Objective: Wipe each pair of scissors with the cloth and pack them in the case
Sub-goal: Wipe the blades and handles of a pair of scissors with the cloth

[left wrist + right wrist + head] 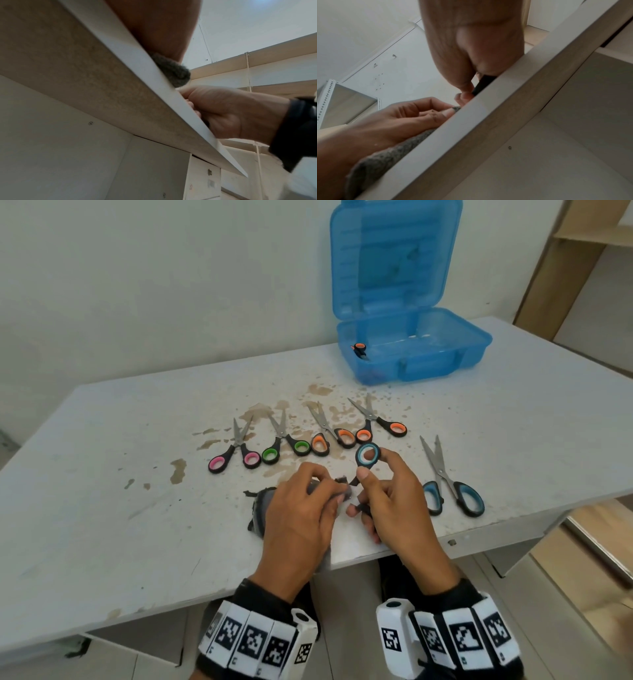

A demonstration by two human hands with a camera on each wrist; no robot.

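Wiping is in hand on one pair. Right hand (390, 505) holds the blue-ringed scissors (367, 455) by the handle: the index finger passes through the upper ring, the thumb is pressed on the shank below it, and the lower fingers are curled round the second handle. Left hand (301, 508) has its fingers closed on the grey cloth (262, 508), pinching a fold of it just left of the right thumb. The blades are hidden under that fold and the fingertips; whether they are closed cannot be told.

Hazards, as judged from this position:

- Blade contact. The left fingertips bear on the cloth directly over the hidden blades. If the cloth is thin or bunched there, an edge or point can reach skin when the pair is drawn through.
- Loss of grip. The handle is held mainly by one finger and the thumb. A snag of the frayed cloth on the pivot can twist the pair out of the fingers.
- Drop off the table (102, 474). Both hands work at its near edge, with the cloth partly overhanging it; anything released here can fall to the floor.
- Disturbing other pairs. The orange-handled scissors (376, 424) lie just beyond the right fingertips and the second blue pair (452, 484) just to their right.

The open blue case (411, 350) stands well beyond the fingers, holding one pair.
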